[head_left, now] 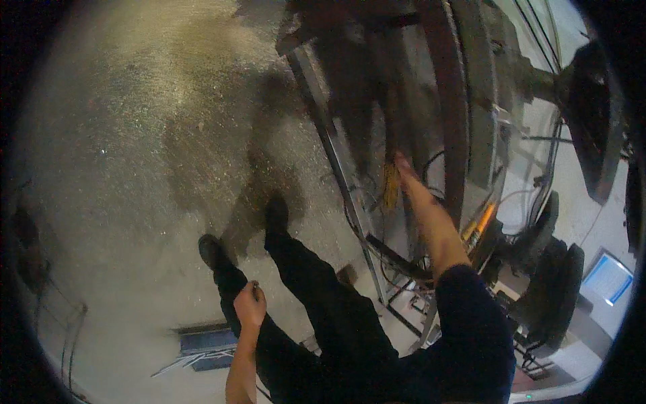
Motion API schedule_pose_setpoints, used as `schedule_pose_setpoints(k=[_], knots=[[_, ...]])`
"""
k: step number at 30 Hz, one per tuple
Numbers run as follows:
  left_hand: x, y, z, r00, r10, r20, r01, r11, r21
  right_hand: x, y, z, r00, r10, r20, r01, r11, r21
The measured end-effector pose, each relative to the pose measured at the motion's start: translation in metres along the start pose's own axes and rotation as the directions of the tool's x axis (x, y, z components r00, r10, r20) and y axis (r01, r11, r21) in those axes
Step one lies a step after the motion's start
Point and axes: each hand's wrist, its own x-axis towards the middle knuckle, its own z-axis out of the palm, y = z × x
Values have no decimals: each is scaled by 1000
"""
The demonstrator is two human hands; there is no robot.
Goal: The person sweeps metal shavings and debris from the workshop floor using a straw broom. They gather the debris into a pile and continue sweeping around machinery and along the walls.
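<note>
My right hand [402,167] reaches out over the dark metal workbench [417,101] at the right. Its fingers look closed on a brush with yellow bristles [390,187]; blur and dim light hide the grip's detail. Low in front of my left thigh, my left hand [250,306] is closed. A small dark bit shows by its thumb, too small to name.
A metal rail [330,135] edges the bench on its left. Cables and a yellow-orange tool [479,223] lie right of my forearm. Further right are dark machine parts [548,289] and a lit screen [609,277]. Thin pale strips [202,360] lie at lower left.
</note>
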Motion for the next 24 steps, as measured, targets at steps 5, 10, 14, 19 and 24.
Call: schedule_pose_setpoints(k=[5,10,14,19,24], knots=[[17,15,-4,986,-159,-47,146,965,-218,153,-6,61,834,-551,44,548,814,-192],[15,5,19,991,70,-112,-73,997,-19,158,-45,113,758,-640,124,578,572,-582],[8,12,3,995,-91,-36,89,995,-49,-2,-67,157,956,-282,-75,201,824,-530],[0,6,17,998,6,60,-5,1000,-10,-179,-101,95,992,40,117,-27,993,-115],[-14,-8,12,996,60,64,-63,997,43,-213,-3,9,994,-111,-21,112,992,52]])
